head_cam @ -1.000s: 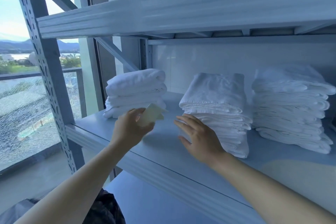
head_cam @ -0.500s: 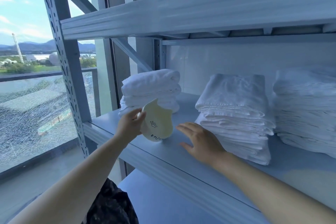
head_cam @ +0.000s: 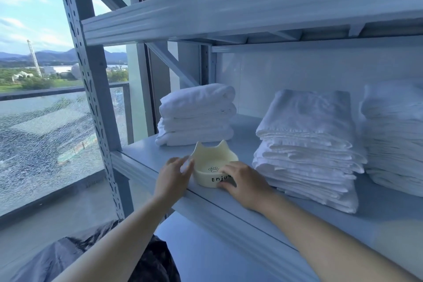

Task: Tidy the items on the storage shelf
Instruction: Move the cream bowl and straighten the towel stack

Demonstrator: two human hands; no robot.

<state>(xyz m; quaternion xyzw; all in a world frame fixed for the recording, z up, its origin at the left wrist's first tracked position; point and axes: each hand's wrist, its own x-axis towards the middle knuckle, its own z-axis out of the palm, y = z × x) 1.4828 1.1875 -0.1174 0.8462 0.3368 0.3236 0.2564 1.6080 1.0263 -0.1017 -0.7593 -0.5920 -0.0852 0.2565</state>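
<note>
On the shelf's (head_cam: pixel 246 135) front edge, the left hand (head_cam: pixel 172 177) lies spread against the cat-eared bowl (head_cam: pixel 212 158) and the right hand (head_cam: pixel 245 182) curls round it. Placing seems underway, so a gentle squaring-up and release probably come next.

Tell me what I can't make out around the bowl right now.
- Head view: bowl lettering past "Enju", covered by the right hand.
- Head view: left hand fingertips blurred; contact with the bowl unclear.
- Head view: rightmost towel stack, cut off by the frame's right edge.
</note>
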